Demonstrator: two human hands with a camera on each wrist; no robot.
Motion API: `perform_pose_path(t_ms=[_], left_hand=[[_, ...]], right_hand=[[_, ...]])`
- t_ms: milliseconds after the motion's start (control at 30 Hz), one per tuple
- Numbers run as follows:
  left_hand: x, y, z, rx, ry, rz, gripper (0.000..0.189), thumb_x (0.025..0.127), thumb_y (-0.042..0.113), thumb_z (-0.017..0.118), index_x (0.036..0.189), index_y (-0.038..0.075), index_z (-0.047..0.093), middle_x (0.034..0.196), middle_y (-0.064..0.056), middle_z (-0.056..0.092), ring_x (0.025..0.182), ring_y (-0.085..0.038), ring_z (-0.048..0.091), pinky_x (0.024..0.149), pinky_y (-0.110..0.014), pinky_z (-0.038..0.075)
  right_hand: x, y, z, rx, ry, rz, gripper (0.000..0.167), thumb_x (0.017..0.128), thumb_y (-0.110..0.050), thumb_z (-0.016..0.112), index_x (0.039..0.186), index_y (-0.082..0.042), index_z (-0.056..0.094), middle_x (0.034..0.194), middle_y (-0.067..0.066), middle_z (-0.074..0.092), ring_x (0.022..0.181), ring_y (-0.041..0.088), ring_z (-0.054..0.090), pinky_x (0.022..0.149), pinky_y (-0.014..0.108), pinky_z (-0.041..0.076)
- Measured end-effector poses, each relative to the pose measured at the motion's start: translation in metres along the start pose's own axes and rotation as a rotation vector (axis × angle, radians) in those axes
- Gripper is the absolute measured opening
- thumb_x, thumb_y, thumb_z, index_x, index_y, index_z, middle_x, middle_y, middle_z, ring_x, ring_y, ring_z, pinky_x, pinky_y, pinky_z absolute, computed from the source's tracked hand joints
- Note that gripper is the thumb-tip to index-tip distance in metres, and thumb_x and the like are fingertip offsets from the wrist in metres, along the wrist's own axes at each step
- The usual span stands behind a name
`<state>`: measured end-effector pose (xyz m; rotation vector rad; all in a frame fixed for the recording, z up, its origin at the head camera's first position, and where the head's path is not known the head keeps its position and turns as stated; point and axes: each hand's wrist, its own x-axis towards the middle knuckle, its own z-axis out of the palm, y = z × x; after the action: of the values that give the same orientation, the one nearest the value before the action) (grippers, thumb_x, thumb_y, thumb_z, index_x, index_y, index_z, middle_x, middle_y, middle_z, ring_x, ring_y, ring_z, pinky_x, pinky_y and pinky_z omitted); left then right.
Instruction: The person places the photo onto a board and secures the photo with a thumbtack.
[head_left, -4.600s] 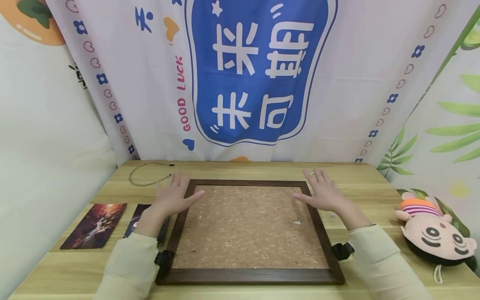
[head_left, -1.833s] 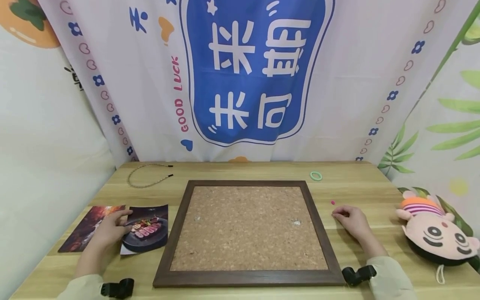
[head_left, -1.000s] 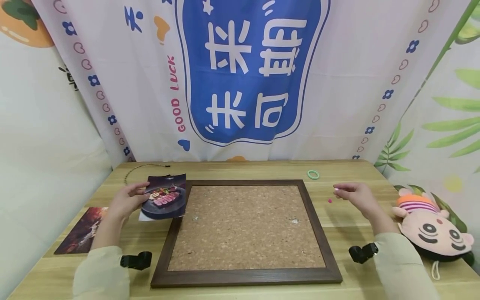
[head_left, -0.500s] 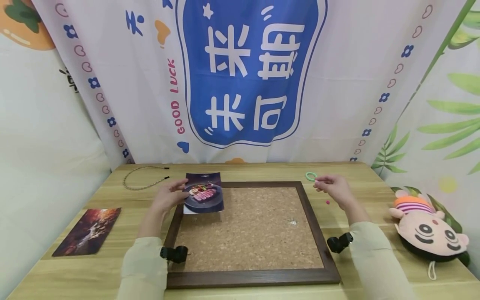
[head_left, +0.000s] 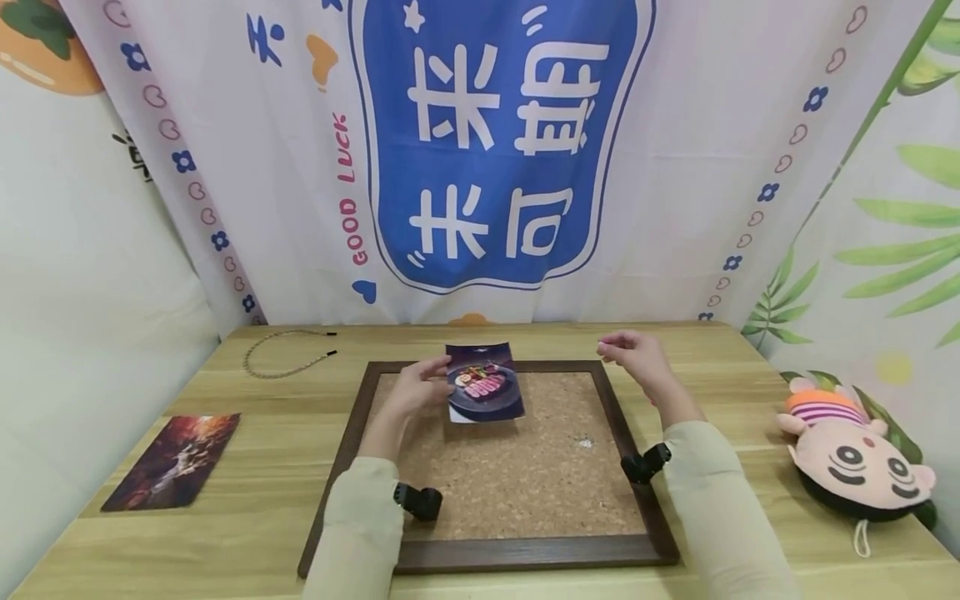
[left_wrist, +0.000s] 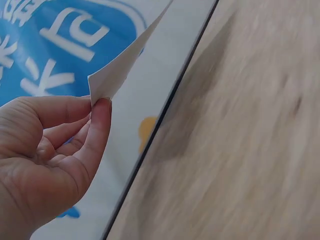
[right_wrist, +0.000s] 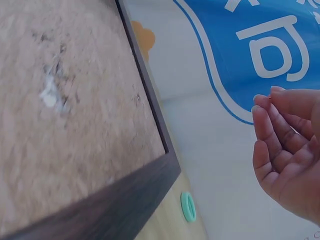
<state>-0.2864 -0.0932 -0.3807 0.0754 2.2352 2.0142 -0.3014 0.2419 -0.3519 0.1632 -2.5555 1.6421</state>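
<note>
My left hand [head_left: 417, 388] pinches the left edge of a photo print [head_left: 486, 385] showing sliced meat on a dark plate. The print hangs over the upper middle of a brown-framed corkboard [head_left: 517, 483]; the left wrist view shows its pale back [left_wrist: 117, 67], slightly bent, held between thumb and fingers. Beyond the board's upper right corner, my right hand [head_left: 637, 358] is raised, with thumb and index fingertips together. A tiny pink piece [right_wrist: 270, 97] shows between those fingertips, mostly hidden. The cork has a torn pale patch [right_wrist: 50, 95].
An autumn-coloured photo print [head_left: 172, 462] lies left of the board. A thin braided cord [head_left: 273, 375] lies at the back left. A green ring [right_wrist: 188, 207] lies beyond the board's corner. A pink dot [head_left: 652, 402] rests right of the frame, and a plush toy [head_left: 855, 454] farther right.
My left hand has picked up the food print from the table and carried it right over the corkboard. My right hand has picked up the tiny pink piece and moved up and left.
</note>
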Motion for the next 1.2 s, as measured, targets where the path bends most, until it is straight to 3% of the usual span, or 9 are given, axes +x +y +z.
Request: perform_pose_path(t_ms=[200, 267, 367, 433, 500, 600, 833, 1033, 1200], left_hand=[[0.024, -0.017, 0.033, -0.102, -0.065, 0.04, 0.054, 0.072, -0.014, 0.054, 0.125, -0.003, 0.043, 0.112, -0.025, 0.047, 0.084, -0.03, 0.057, 0.074, -0.038, 0.046], [0.048, -0.041, 0.04, -0.173, -0.137, 0.129, 0.055, 0.07, -0.012, 0.058, 0.122, 0.001, 0.048, 0.105, -0.022, 0.051, 0.079, -0.029, 0.058, 0.068, -0.036, 0.048], [0.061, -0.05, 0.054, -0.175, -0.172, 0.144, 0.056, 0.069, -0.011, 0.061, 0.121, 0.004, 0.05, 0.1, -0.018, 0.053, 0.075, -0.026, 0.059, 0.064, -0.034, 0.049], [0.058, -0.044, 0.066, -0.16, -0.174, 0.124, 0.054, 0.07, -0.011, 0.061, 0.121, 0.004, 0.05, 0.099, -0.018, 0.053, 0.075, -0.025, 0.059, 0.064, -0.032, 0.049], [0.036, -0.018, 0.079, -0.086, -0.132, 0.034, 0.054, 0.072, -0.014, 0.056, 0.124, -0.001, 0.045, 0.106, -0.021, 0.05, 0.08, -0.028, 0.057, 0.07, -0.035, 0.048], [0.021, -0.003, 0.092, -0.048, -0.13, 0.009, 0.053, 0.073, -0.015, 0.054, 0.124, -0.004, 0.043, 0.107, -0.023, 0.049, 0.08, -0.028, 0.057, 0.071, -0.035, 0.047], [0.044, -0.037, 0.112, -0.065, -0.16, 0.083, 0.055, 0.069, -0.012, 0.061, 0.121, 0.003, 0.05, 0.1, -0.016, 0.054, 0.071, -0.024, 0.059, 0.062, -0.032, 0.049], [0.009, -0.006, 0.119, -0.026, -0.099, 0.029, 0.052, 0.07, -0.019, 0.054, 0.121, -0.01, 0.044, 0.107, -0.027, 0.05, 0.082, -0.029, 0.057, 0.069, -0.03, 0.048], [0.018, -0.017, 0.123, -0.029, -0.084, 0.033, 0.054, 0.069, -0.019, 0.056, 0.12, -0.007, 0.046, 0.106, -0.025, 0.051, 0.08, -0.026, 0.058, 0.063, -0.028, 0.049]], right_hand=[[0.006, -0.004, 0.005, 0.016, 0.031, -0.033, 0.026, 0.082, -0.009, 0.058, 0.099, 0.011, 0.056, 0.077, 0.004, 0.062, 0.077, 0.025, 0.058, 0.068, 0.035, 0.043], [0.006, -0.004, 0.008, 0.023, 0.036, -0.034, 0.026, 0.082, -0.008, 0.058, 0.099, 0.012, 0.056, 0.076, 0.003, 0.062, 0.072, 0.02, 0.058, 0.066, 0.032, 0.043], [0.007, -0.002, 0.012, 0.052, 0.037, -0.035, 0.026, 0.081, -0.006, 0.058, 0.099, 0.013, 0.056, 0.075, 0.002, 0.062, 0.067, 0.013, 0.057, 0.067, 0.034, 0.044], [0.007, -0.001, 0.015, 0.067, 0.041, -0.037, 0.025, 0.081, -0.005, 0.057, 0.098, 0.013, 0.056, 0.074, 0.001, 0.061, 0.065, 0.01, 0.056, 0.066, 0.033, 0.044], [0.007, -0.001, 0.018, 0.083, 0.05, -0.03, 0.025, 0.081, -0.004, 0.057, 0.098, 0.014, 0.056, 0.074, 0.001, 0.061, 0.063, 0.009, 0.056, 0.065, 0.032, 0.044], [0.007, 0.002, 0.021, 0.083, 0.059, -0.024, 0.025, 0.082, -0.004, 0.057, 0.099, 0.015, 0.055, 0.074, 0.003, 0.06, 0.063, 0.009, 0.056, 0.062, 0.03, 0.044], [0.013, 0.021, 0.027, 0.158, 0.061, -0.004, 0.022, 0.081, -0.003, 0.058, 0.096, 0.012, 0.057, 0.076, 0.006, 0.06, 0.068, 0.019, 0.058, 0.067, 0.038, 0.046], [0.01, 0.018, 0.037, 0.188, 0.118, 0.058, 0.025, 0.082, -0.004, 0.057, 0.1, 0.013, 0.055, 0.074, 0.003, 0.058, 0.064, 0.012, 0.056, 0.066, 0.033, 0.048], [0.011, 0.024, 0.04, 0.22, 0.122, 0.032, 0.025, 0.081, -0.002, 0.058, 0.099, 0.015, 0.055, 0.07, 0.001, 0.058, 0.061, 0.01, 0.055, 0.062, 0.028, 0.048]])
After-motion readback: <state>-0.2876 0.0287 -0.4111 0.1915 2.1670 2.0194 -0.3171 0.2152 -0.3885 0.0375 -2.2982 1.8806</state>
